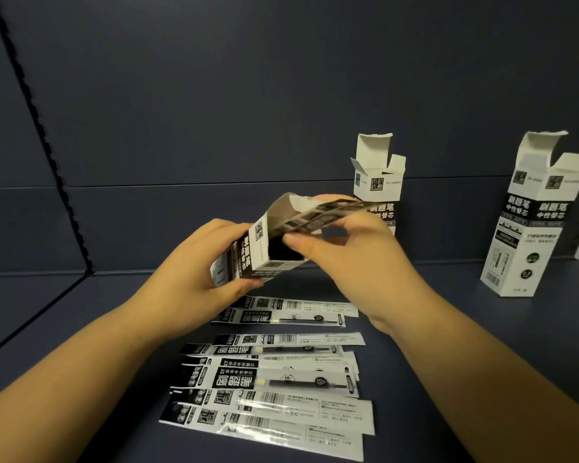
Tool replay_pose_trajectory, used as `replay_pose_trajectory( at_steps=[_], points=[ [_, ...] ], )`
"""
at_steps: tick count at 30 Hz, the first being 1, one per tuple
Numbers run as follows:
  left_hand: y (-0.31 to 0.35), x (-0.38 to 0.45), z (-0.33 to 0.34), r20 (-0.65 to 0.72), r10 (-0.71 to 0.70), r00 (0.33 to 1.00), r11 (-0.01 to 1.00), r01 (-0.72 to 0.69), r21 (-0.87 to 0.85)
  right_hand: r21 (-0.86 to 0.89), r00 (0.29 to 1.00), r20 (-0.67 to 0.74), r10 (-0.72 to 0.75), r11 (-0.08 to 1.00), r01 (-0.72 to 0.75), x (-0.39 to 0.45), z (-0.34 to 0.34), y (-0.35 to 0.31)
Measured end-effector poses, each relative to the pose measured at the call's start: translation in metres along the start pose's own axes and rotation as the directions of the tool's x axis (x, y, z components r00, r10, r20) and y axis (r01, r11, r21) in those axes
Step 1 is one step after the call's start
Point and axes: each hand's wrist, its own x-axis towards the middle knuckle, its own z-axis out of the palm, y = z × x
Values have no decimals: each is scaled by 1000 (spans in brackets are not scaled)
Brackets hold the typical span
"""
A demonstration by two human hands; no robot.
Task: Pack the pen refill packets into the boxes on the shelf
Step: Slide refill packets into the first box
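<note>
We see two hands at work over a dark blue shelf point(81, 329). The left hand point(194, 262) grips a tilted white-and-black box point(244, 259), its open mouth turned toward the right. The right hand point(351, 252) pinches a refill packet point(325, 215) between thumb and fingers; the packet's near end sits at the mouth of that box, while its far end is blurred. How far it reaches inside, we cannot tell.

Below the held box, more packets point(274, 379) lie flat on the shelf in loose, overlapping rows, printed sides up, with barcodes showing on several. Behind and to the right of the held box, a second box point(378, 188) stands upright against the back wall with its top flaps open, partly hidden by the right hand. Well to the right of the held box, a third box point(532, 222) stands upright too, flaps open, leaning slightly in this wide-angle view.
</note>
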Motion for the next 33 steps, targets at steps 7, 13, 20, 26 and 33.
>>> replay_pose_trajectory(
  at_steps=[7,13,20,26,33],
  points=[
    [-1,-1,-1,-21,-3,1000,1000,2,-19,81,989,-17,-144,986,145,1,-7,-9],
    [-2,-1,1,-19,4,1000,1000,-4,-26,-54,990,61,-127,990,131,-1,-2,-2],
    [-4,-1,1,-26,-7,1000,1000,7,-18,-87,975,-33,-219,973,216,-1,-6,-4],
    [-3,-1,0,-31,-20,999,999,19,-36,-178,986,19,-163,970,164,-1,-5,-4],
    [-11,0,1,-127,-143,982,980,122,-160,-240,993,-100,-63,970,37,4,-9,6]
  ],
)
